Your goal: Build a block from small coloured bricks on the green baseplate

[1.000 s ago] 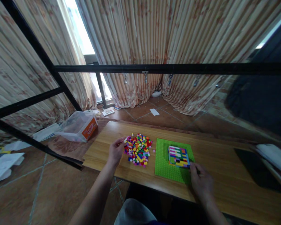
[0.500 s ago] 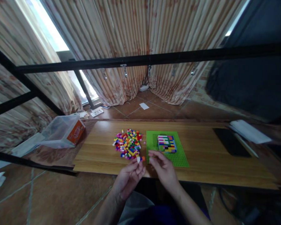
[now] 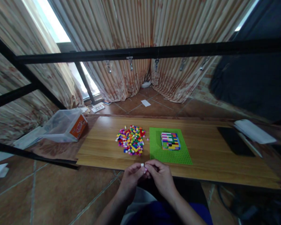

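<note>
My left hand is closed in a pinch on small toy bricks; a white brick shows at its fingertips. Just below it, a pink brick peeks out where the two hands meet. The fingers of my right hand are pressed together at these same bricks, partly covering them. Both hands are over the table's front edge. Beyond them, a green baseplate carries a low block of many-coloured bricks. To its left lies a loose heap of mixed bricks.
A clear plastic box with an orange label stands left of the wooden table. At the table's right lie a black flat panel and a white packet. A black metal rail crosses in front of the curtains.
My right hand has moved left to meet my left hand at the bricks. Both hands now sit lower, nearer my body. The orange and blue bricks seen at my left fingertips are hidden. The view has shifted slightly.
</note>
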{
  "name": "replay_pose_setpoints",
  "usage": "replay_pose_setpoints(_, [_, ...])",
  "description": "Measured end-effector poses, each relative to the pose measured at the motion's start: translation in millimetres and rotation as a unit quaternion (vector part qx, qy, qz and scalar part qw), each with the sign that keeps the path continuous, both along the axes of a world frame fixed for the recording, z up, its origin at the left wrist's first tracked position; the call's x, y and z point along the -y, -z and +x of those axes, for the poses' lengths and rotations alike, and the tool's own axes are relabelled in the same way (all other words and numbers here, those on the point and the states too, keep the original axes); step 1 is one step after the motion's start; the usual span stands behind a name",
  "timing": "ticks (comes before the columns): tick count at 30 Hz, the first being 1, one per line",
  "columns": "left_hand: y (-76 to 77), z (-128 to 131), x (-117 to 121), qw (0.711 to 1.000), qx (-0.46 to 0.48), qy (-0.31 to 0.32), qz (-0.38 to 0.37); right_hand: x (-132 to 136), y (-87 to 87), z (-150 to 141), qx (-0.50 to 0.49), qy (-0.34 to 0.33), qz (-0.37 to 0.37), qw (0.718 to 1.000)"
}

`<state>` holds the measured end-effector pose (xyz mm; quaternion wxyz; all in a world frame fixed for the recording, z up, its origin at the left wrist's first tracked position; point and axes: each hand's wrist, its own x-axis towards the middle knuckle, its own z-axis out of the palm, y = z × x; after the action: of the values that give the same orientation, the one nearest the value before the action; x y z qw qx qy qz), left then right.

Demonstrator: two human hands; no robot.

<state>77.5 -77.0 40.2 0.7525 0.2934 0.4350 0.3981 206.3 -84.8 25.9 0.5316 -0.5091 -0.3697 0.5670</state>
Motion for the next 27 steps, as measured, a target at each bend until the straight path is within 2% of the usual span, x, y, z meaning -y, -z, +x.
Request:
replay_pose_setpoints(6, [11.2, -4.8, 0.3, 0.997, 0.053, -0.012, -0.053, -8.6, 6.9, -1.6, 0.044, -0.008, -0.017, 0.999])
replay_pose_setpoints(9, [9.2, -5.7, -2.5, 0.996, 0.032, -0.062, -0.059, -30.1, 9.1, 4.9, 0.146, 0.005, 0.024, 0.989])
replay_pose_setpoints(12, [6.6, -6.5, -7.1, 0.993, 0.004, -0.106, -0.053, -59.2, 8.7, 9.8, 0.312, 0.016, 0.088, 0.946])
replay_pose_setpoints(15, [5.9, -8.8, -11.7, 0.991, -0.023, -0.125, -0.038, -80.6, 8.4, 9.2, 0.395, -0.008, 0.104, 0.913])
replay_pose_setpoints(19, [6.2, -11.4, -14.6, 0.988, -0.05, -0.144, -0.027, -80.7, 8.9, 6.8, 0.366, -0.022, 0.108, 0.924])
replay_pose_setpoints(23, [8.2, -8.7, -13.8, 0.987, -0.061, -0.149, -0.023, -57.1, 6.4, 4.3, 0.28, -0.041, 0.082, 0.956])
replay_pose_setpoints(25, [9.3, -6.0, -12.6, 0.988, -0.061, -0.14, -0.008, -44.2, 3.5, 0.5, 0.215, -0.071, 0.064, 0.972])
replay_pose_setpoints(27, [9.5, -3.8, -11.2, 0.991, -0.06, -0.123, 0.013, -34.0, 0.3, -3.8, 0.163, -0.067, 0.042, 0.983])
